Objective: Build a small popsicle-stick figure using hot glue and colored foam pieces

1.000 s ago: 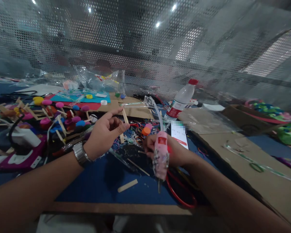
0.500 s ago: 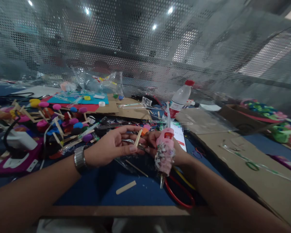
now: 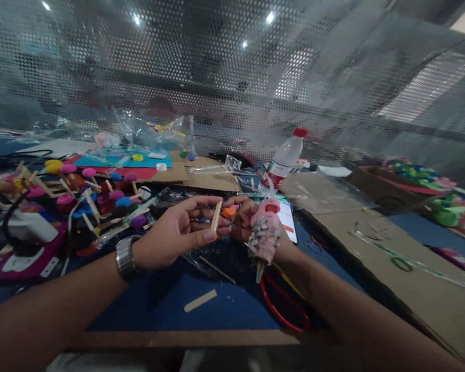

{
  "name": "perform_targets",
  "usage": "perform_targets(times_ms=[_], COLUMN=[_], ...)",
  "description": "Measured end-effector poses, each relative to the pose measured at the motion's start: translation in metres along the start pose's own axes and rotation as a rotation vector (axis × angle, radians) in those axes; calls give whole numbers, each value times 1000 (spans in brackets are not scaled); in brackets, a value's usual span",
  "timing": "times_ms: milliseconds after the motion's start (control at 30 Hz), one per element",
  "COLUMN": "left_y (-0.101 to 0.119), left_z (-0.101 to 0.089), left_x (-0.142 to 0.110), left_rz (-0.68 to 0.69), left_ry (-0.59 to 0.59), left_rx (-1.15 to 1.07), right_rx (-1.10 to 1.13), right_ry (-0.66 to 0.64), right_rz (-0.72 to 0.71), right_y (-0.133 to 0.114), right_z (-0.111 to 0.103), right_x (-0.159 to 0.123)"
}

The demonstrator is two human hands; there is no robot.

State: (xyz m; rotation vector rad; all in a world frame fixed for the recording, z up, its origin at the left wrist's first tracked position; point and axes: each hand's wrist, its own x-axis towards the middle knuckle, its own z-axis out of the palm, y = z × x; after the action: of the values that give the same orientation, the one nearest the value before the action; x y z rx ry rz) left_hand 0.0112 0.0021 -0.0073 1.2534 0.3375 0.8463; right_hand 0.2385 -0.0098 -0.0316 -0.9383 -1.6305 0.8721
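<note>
Between the thumb and fingers of my left hand is a wooden craft stick, tilted nearly upright. My right hand is closed around a pink glue gun, whose body is crusted with greyish bits. The metal nozzle points down toward me, and a clear glue stick rises from the other end. The fingertips of both hands are close together; whether they touch is unclear. Behind them shows a small orange piece. A loose craft stick lies flat on the blue table, below my hands.
Red-handled scissors lie under the glue gun. A phone and a red-capped bottle are behind my right hand. Craft sticks with colourful tops crowd the left, near a purple power strip. Cardboard covers the right.
The glue gun has tilted, its nozzle rising a little. The craft stick in my left hand has turned slightly more upright. The loose stick has stayed put.
</note>
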Motion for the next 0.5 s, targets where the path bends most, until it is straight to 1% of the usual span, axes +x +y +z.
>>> perform_targets(times_ms=[100,200,267,333,400,500], left_y=[-1,-2,-2,-3,-4,-4], left_z=[-1,1,2,4,6,8], left_x=[0,0,-1,-2,-2,-3], left_rz=[57,89,101,99,92,85], left_ry=[18,5,-18,-47,-78,-109], left_rx=[45,89,105,104,94,95], right_rx=[52,72,78,118,157,172], right_ry=[68,121,128,107,115,156], right_rz=[0,-22,-25,17,57,29], right_y=[2,-3,-8,-14,-17,-17], right_z=[5,10,14,18,21,23], right_x=[-1,-2,-3,-5,-6,-6])
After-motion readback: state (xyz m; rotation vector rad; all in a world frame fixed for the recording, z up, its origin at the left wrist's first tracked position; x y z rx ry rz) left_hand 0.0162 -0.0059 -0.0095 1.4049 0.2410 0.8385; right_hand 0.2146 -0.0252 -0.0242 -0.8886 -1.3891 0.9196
